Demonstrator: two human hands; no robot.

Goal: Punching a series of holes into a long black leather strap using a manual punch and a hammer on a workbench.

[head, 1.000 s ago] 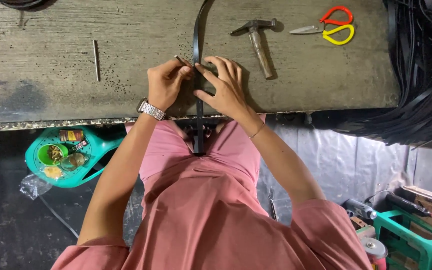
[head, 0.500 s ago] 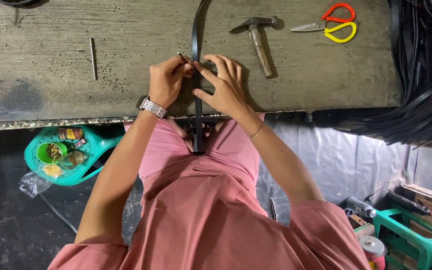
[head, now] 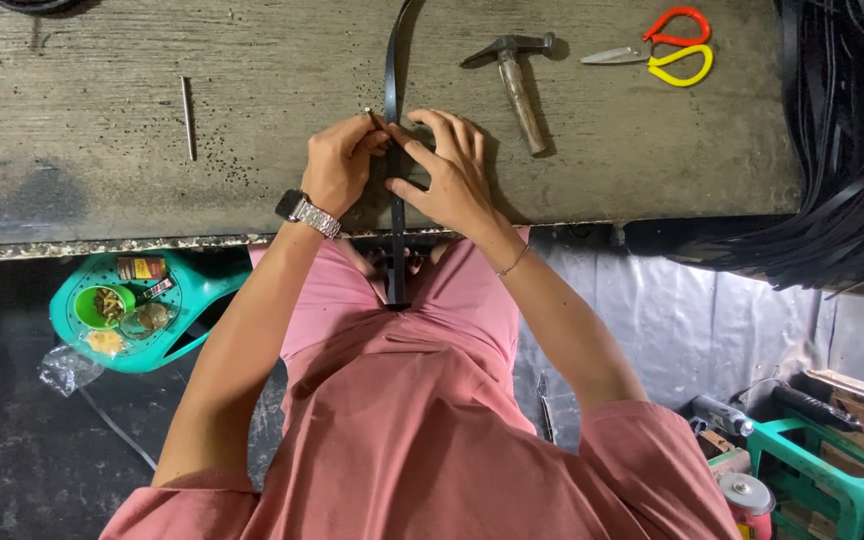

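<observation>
Black strap (head: 393,70) runs from the counter's (head: 152,150) far edge over its near edge to the lap, where left hand (head: 340,165) and right hand (head: 449,170) have barely shifted, fingers pinching it, so work continues beside the hammer (head: 514,72).

1. Bench (head: 152,150): rough, matt, weathered wood, stained and pitted.
2. Strap (head: 393,70): black, smooth, faintly glossy, like plastic or rubber.
3. Hammer (head: 514,75): dull metal head, worn wooden handle.
4. Scissors (head: 657,55): bright metal blades, glossy red and yellow plastic handles.
5. Watch (head: 307,211): shiny metal band.
6. Shirt (head: 422,420): soft matt pink cloth.
7. Stool (head: 182,300): smooth teal plastic.
</observation>
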